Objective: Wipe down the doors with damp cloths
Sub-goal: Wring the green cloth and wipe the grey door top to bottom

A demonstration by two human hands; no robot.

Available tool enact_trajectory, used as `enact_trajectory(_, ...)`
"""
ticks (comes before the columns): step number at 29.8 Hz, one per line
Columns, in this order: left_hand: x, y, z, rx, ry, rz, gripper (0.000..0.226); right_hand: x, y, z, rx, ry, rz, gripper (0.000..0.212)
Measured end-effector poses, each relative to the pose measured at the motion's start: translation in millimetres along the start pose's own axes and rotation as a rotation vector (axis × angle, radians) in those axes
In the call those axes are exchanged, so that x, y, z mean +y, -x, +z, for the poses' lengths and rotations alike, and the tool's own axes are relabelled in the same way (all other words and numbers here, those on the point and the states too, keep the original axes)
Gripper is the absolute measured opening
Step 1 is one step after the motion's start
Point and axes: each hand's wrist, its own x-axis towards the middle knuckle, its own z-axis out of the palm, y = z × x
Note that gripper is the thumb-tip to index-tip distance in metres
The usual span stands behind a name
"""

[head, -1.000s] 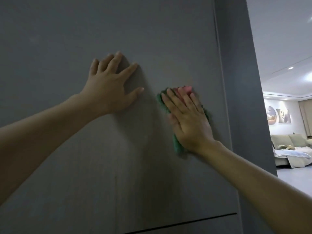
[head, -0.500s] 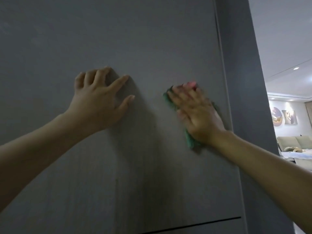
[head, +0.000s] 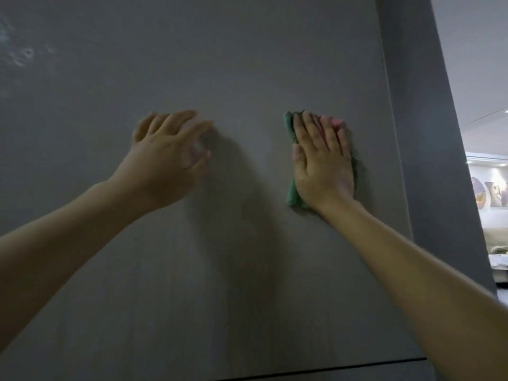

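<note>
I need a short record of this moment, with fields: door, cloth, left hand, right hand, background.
door: grey panel, faint smudges upper left, dark seam along the bottom
cloth: green with some pink, flat against the door, mostly hidden under the right hand
left hand: at the door with fingers spread, no cloth in it; blurred, so contact is unclear
right hand: fingers straight, presses the cloth on the door
background: lit room at right with wall art
</note>
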Motion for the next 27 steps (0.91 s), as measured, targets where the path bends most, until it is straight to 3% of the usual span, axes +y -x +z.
enact_trajectory(2,-12.9,9.2,-0.8,0.045,-0.069,-0.08,0.063,-31.2,19.9,7.6,0.027,-0.022,-0.039,0.053)
enact_trajectory(5,-30.8,17.9,-3.4,0.054,-0.136,-0.205,0.067,-42.1,56.3,9.9,-0.052,-0.093,-0.499,0.052)
enact_trajectory(7,-41.9,22.0,-4.8,0.038,-0.16,-0.225,0.07,-25.0,40.2,5.3,-0.095,-0.041,-0.665,0.05)
enact_trajectory(8,-46.1,24.1,-4.7,0.028,-0.162,-0.218,0.071,-19.8,25.0,3.8,-0.084,-0.016,-0.637,0.05)
enact_trajectory(11,-52.1,27.1,-3.7,0.016,-0.169,-0.201,0.07,-29.4,-23.9,3.7,-0.001,0.003,-0.171,0.052)
enact_trajectory(13,-52.7,25.5,-4.9,0.028,-0.159,-0.203,0.069,-55.9,-28.2,8.0,0.033,-0.02,-0.003,0.052)
enact_trajectory(14,-53.7,25.3,-5.6,0.033,-0.155,-0.199,0.069,-68.5,-18.8,10.2,0.04,-0.037,-0.056,0.052)
enact_trajectory(17,-57.5,26.7,-7.4,0.029,-0.17,-0.177,0.071,-77.6,22.7,11.2,-0.045,-0.063,-0.518,0.052)
enact_trajectory(19,-57.6,27.3,-7.9,0.017,-0.179,-0.176,0.071,-61.8,20.9,3.8,-0.097,-0.048,-0.71,0.05)
enact_trajectory(21,-60.2,27.8,-9.2,-0.003,-0.178,-0.173,0.07,-57.4,-2.9,2.5,-0.069,-0.036,-0.643,0.05)
enact_trajectory(25,-66.3,28.6,-13.2,-0.053,-0.128,-0.149,0.07,-94.7,-38.6,10.6,0.027,-0.045,-0.094,0.051)
enact_trajectory(27,-72.1,32.6,-16.6,-0.077,-0.047,-0.125,0.07,-118.6,-15.1,15.4,0.031,-0.057,-0.158,0.052)
